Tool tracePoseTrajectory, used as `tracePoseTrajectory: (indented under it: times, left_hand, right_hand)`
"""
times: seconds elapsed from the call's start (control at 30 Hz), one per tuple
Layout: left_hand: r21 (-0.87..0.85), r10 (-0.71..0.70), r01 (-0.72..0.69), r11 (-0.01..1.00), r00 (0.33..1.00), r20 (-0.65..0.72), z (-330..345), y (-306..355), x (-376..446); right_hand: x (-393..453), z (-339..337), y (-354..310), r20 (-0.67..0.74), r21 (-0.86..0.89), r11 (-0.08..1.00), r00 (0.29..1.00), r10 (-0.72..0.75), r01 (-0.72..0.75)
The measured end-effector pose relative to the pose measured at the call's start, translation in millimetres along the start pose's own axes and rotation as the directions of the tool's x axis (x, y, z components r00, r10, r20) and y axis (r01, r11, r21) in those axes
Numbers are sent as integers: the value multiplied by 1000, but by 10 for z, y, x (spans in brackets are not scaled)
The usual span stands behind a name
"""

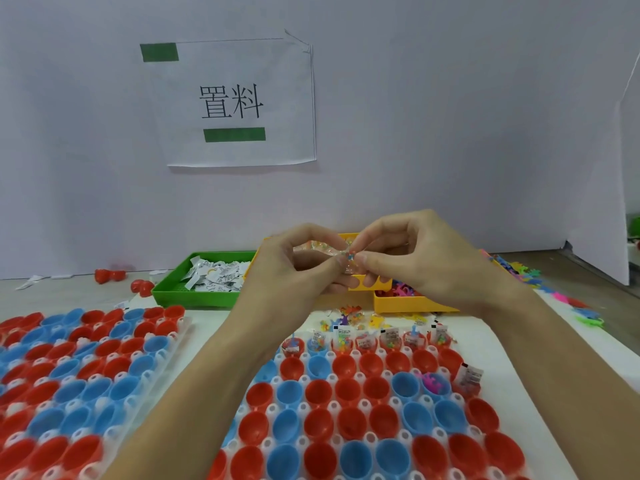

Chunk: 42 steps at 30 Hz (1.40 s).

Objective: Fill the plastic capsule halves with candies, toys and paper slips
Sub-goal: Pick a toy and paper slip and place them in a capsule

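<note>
Near rows of capsule halves (349, 424) lie mostly empty; only the far row (367, 341) appears filled. Left hand (294, 268) and right hand (415, 258) pinch a candy packet (346, 258).

Both hands are meeting at the centre, above the trays: the left hand (294, 268) and the right hand (415, 258) are pinching a small clear candy packet (348, 259) between their fingertips. A green tray (173, 292) of paper slips (218, 275) is sitting at nine o'clock of them, and a yellow tray (408, 304) of plastic toys at four o'clock. Red and blue capsule halves (346, 403) are standing in a white holder toward six o'clock, its far row already holding fillings. A paper sign (239, 102) is hanging at twelve o'clock.
</note>
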<state>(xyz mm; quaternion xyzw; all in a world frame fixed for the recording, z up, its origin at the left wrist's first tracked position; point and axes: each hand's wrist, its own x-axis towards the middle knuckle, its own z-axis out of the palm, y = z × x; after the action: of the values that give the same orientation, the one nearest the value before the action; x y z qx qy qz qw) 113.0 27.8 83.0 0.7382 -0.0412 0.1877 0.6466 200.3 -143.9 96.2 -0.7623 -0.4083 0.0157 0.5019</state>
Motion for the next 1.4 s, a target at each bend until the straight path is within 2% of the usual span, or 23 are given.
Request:
tracePoseTrajectory:
  times: [0.17,0.27,0.37,0.6,0.77,0.93,1.13,1.27,1.4]
  left_hand:
    - [-16,73,-74,997,996,-40,-12,5,-8]
    - [48,149,-147,988,987,-53,-17,17,1]
    - [118,208,-204,972,978,-26,0,28,5]
    - [199,164,-179,964,982,89,94,29,-43]
    - [205,35,-82,975,974,223,153,-11,-65]
    - [255,-39,-11,967,981,188,236,-71,-62]
    - [328,1,-74,942,976,216,245,-52,-78]
    - [396,46,-133,909,974,222,251,-81,-82]
    - [454,22,-133,881,970,240,239,-98,-74]
  right_hand:
    - [-1,45,-47,-26,109,994,1000,-5,8]
    - [-10,82,-86,-50,220,975,998,35,-23]
    - [-56,85,-94,-56,241,969,995,77,-61]
    - [-281,54,40,-21,448,880,982,186,-157]
    - [-439,65,218,-86,412,897,974,210,-157]
    - [-516,78,332,-141,416,904,975,170,-97]
    - [-554,78,338,-136,387,914,973,186,-121]
    - [-586,60,301,-97,221,966,982,161,-137]
    - [-603,36,308,-111,182,972,979,170,-148]
